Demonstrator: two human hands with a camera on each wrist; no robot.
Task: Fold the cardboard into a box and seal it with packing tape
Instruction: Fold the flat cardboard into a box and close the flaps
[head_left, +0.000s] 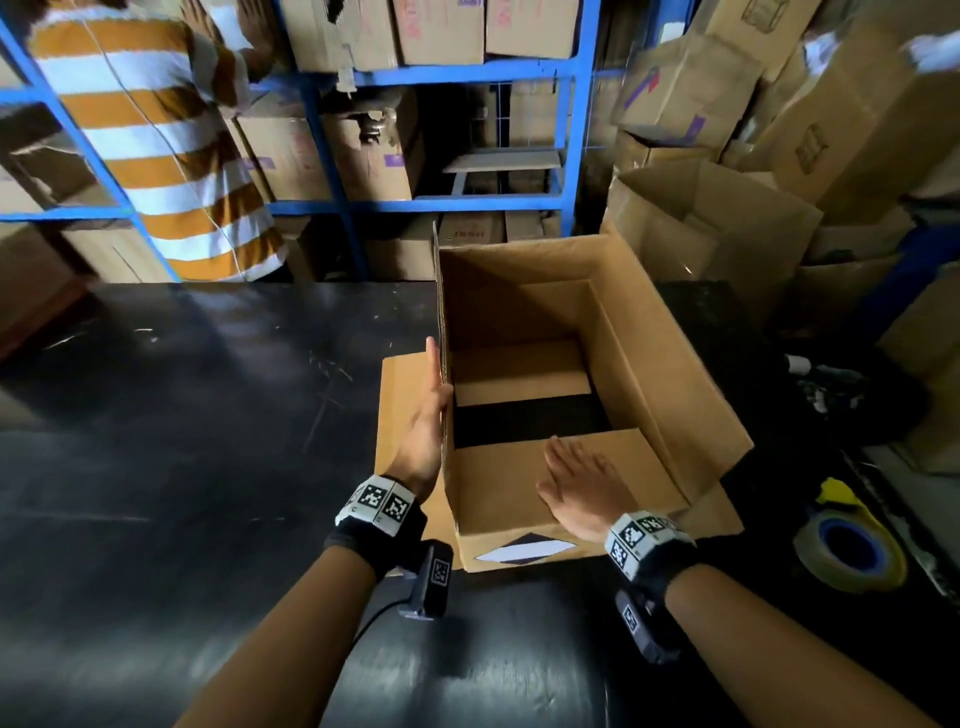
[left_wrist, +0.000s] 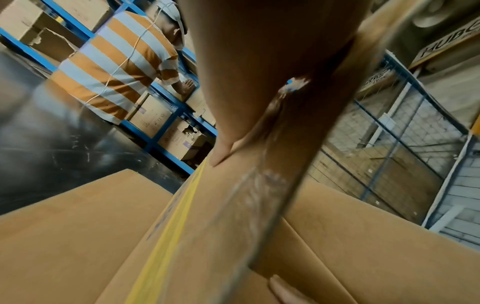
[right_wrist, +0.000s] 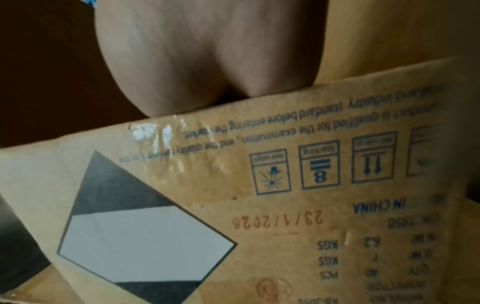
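On black table (head_left: 182, 415), cardboard box (head_left: 649, 364), blue shelving (head_left: 332, 171)

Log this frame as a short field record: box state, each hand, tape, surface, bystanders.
box: cardboard box open on top, near flap folded inward, dark gap showing between the inner flaps
left hand: left hand flat against the upright left flap, fingers straight
right hand: right hand palm down, pressing the near flap
tape: tape roll lying on the table, right of the box, untouched
surface: black table
bystander: person in striped shirt at the blue shelves
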